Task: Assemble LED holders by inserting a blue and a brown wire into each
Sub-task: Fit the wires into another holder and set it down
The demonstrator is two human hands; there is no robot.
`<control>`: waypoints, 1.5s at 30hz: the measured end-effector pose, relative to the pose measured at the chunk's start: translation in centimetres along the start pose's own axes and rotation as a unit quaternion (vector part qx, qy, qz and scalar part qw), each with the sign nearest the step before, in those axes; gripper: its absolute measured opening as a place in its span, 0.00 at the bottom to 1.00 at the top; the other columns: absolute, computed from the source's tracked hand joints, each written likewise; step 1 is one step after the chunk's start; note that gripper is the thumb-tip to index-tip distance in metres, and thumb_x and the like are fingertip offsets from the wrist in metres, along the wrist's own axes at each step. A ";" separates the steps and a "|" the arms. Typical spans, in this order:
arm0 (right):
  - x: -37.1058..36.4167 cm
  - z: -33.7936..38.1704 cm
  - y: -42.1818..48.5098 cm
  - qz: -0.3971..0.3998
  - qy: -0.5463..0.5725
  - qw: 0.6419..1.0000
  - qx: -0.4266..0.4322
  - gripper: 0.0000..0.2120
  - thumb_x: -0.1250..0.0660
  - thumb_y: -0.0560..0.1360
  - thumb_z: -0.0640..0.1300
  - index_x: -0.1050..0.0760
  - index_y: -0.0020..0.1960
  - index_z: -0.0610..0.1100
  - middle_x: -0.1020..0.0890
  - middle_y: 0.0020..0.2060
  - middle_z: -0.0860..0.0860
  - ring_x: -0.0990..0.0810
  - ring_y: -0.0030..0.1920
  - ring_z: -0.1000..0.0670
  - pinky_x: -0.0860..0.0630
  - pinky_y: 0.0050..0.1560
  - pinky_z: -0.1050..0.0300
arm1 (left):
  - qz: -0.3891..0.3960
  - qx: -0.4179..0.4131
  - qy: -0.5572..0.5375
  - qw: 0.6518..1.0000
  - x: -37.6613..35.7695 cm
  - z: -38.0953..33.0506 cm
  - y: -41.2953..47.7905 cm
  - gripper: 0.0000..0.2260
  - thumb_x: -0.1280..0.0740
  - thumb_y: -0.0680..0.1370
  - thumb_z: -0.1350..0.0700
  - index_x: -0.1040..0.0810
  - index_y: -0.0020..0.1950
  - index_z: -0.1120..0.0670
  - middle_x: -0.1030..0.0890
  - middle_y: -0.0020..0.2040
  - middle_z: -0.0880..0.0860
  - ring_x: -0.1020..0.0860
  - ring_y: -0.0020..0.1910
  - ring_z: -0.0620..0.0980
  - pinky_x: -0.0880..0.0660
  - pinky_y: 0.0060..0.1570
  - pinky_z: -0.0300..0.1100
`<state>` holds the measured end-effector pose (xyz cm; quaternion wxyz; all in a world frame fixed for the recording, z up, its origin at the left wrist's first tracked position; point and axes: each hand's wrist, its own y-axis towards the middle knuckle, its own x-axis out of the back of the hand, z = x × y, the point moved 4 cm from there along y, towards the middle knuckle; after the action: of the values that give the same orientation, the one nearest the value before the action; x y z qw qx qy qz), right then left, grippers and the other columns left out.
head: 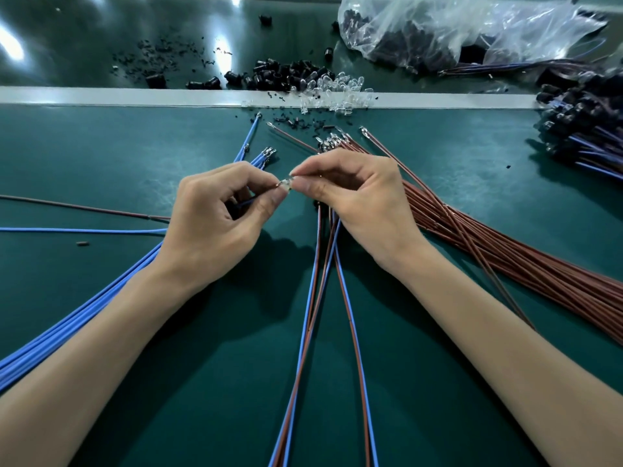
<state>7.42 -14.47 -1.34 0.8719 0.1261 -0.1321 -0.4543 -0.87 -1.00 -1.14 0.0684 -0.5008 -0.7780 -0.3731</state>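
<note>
Dead center of the frame, above the green bench (101, 156): left hand (219, 220) pinching a blue wire (246, 202), right hand (354, 203) pinching a small clear piece (287, 186), fingertips nearly touching.

Dark green table mat (101, 156), pale strip (101, 95) across it, glossy far surface (84, 35) reflecting overhead lights.

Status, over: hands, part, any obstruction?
Left hand pinches blue wire at its tip. Right hand pinches small clear part, tip meeting it. Blue-brown wire pairs trail under right hand; not blocking.
</note>
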 end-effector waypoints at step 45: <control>-0.4 0.4 -0.4 0.020 -0.134 0.986 0.098 0.06 0.28 0.71 0.33 0.18 0.48 0.35 0.17 0.37 0.47 0.19 0.35 0.52 0.23 0.42 0.64 | 0.021 0.038 -0.059 0.997 0.0 0.1 0.0 0.02 0.33 0.74 0.54 0.22 0.41 0.48 0.22 0.31 0.37 0.26 0.31 0.36 0.30 0.35 0.31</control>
<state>6.76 -14.37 -1.12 0.8387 0.1461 -0.2941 -0.4344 -0.85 -0.91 -1.24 0.0492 -0.5349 -0.7838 -0.3116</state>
